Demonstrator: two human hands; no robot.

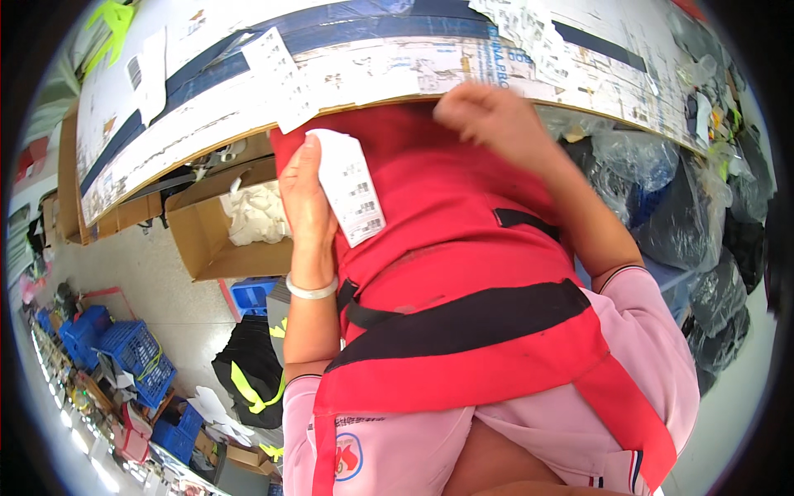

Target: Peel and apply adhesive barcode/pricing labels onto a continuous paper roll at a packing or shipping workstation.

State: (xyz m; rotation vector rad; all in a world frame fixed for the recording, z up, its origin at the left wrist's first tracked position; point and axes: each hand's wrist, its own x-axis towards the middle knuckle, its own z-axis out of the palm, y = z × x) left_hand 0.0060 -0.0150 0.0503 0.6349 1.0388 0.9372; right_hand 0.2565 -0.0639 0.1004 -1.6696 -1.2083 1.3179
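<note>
The white label strip [349, 183] is just before the near edge of the counter [207, 142], long axis slanting rightward, printed end pointing away from the counter. The left hand [304, 188] pinches it; the right hand [495, 120], apart at the counter's edge, is too blurred to judge.

A blue basket [139, 362] sits left, plastic bags [680, 227] right.

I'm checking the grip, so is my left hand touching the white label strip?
Touching. The head view shows your left hand holding the white label strip by its upper left edge.
</note>
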